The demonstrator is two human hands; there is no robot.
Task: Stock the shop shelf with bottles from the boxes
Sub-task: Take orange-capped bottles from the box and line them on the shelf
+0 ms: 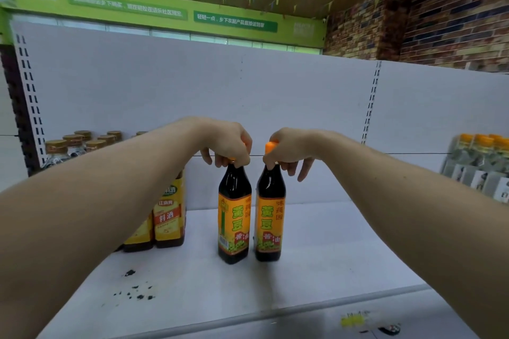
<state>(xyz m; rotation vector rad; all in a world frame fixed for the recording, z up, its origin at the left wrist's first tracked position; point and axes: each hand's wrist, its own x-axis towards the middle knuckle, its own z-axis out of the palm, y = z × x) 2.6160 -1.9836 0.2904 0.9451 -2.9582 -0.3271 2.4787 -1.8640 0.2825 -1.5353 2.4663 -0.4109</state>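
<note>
Shelf [330, 256]: a white board backed by a white slotted panel [192, 85]. At its left end stands a group of yellow-labelled cooking-wine bottles [168, 217], with gold-capped jars [74, 143] on the tier above and behind. Clear bottles with orange caps [482, 157] stand at the far right. No box is in view.

Task items: 2 dark soy-sauce bottles stand upright, side by side at mid-shelf. They are just apart from each other and near the cooking-wine group. The left hand [228, 143] holds the left bottle [234, 217] at neck and cap, fingers curled around it from above. The right hand [289, 148] pinches the right bottle [270, 217] at its orange cap [269, 146], outer fingers loose. Whether the bases bear fully on the board cannot be told.

Assessment: the placing step is in hand, and by the room left on the board the task looks far from complete. The next move calls for settling both bases flat. The hands should then let go straight upward without tipping either bottle.

Dark specks [135, 292] mark the front of the board.
</note>
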